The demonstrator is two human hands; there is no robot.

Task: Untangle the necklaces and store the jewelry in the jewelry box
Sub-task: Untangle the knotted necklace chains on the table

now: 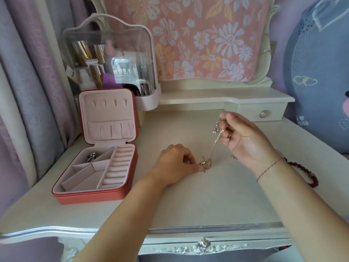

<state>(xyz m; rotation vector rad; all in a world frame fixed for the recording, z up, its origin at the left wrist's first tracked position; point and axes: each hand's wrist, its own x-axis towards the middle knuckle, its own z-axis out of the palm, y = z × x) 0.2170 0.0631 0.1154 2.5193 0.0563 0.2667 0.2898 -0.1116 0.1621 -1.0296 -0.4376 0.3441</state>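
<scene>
A thin silver necklace chain (214,146) runs taut from the table up to my right hand (243,138), which grips its upper end with curled fingers above the tabletop. My left hand (177,163) rests on the table and pinches the tangled lower end of the jewelry (205,164). The coral jewelry box (94,197) stands open at the left, its pink lid upright. A silver piece (91,157) lies in its back-left compartment. A small charm (234,157) sits on the table under my right hand.
A dark red bead bracelet (304,173) lies at the right behind my right wrist. A clear cosmetics organizer (111,59) stands behind the box. A raised shelf with a small drawer (262,112) runs along the back. The white table's front edge (207,228) is near me.
</scene>
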